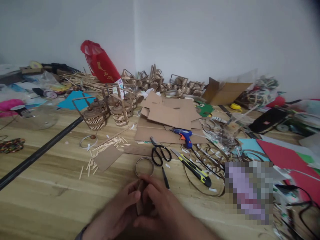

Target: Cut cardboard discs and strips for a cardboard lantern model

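Near the front edge of the view, my left hand (121, 206) and my right hand (165, 208) come together around a small brown piece that looks like card (140, 203). Fingers of both hands close on it, and much of it is hidden between them. Just beyond my fingertips a thin ring (144, 158) lies on the wooden table. Black-handled scissors (160, 154) and a dark pen-like tool (165, 178) are close by. To the right rests a yellow and black utility knife (193, 168).
A blue glue gun (184, 136) lies by stacked cardboard (170, 115). Small lidded baskets with handles (94, 118) stand at left, behind short sticks (110, 144) and a cardboard square (108, 158). Curled strips and coloured paper (280, 160) crowd the right.
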`<action>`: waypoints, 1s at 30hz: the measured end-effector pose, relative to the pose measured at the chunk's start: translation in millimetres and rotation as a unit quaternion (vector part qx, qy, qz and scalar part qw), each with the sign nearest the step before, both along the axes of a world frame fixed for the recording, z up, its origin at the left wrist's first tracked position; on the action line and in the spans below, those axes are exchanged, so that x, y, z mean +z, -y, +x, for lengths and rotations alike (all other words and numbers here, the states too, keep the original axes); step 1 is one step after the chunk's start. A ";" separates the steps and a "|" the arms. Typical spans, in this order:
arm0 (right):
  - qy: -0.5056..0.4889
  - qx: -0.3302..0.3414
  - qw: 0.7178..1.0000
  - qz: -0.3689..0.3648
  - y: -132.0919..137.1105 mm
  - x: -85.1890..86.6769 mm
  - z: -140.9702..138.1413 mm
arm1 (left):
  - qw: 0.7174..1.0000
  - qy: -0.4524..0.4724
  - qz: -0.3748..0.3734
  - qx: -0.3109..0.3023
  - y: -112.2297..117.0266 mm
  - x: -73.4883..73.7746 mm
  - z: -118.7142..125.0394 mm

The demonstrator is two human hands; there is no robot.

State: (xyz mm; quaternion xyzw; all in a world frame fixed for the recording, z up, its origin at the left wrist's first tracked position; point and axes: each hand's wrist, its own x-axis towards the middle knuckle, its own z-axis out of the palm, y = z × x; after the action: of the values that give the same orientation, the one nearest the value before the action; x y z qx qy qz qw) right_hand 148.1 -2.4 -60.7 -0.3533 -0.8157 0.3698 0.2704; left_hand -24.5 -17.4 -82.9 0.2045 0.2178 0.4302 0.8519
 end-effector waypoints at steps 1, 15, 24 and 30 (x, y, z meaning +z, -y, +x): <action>0.002 0.010 1.000 0.008 -1.7 1.9 1.7 | 1.000 0.005 0.001 0.001 -0.5 -0.6 1.1; 0.398 -0.262 0.861 0.177 -207.1 38.1 67.0 | 0.958 -0.131 -0.126 0.222 -84.5 43.3 -26.8; 0.494 -0.315 0.785 0.203 -255.4 17.5 43.7 | 0.916 -0.326 -0.038 0.232 -120.7 5.9 -27.1; 0.518 -0.332 0.758 0.216 -262.3 46.5 57.7 | 0.872 -0.434 0.059 0.219 -129.6 0.4 -41.9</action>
State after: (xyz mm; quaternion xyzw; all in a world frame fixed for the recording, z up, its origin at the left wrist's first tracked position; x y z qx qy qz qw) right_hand 205.8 259.8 -14.3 -0.6720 -0.7209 -0.1686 -0.0179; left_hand -66.5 112.3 -82.5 0.3676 0.5790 0.4860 0.5417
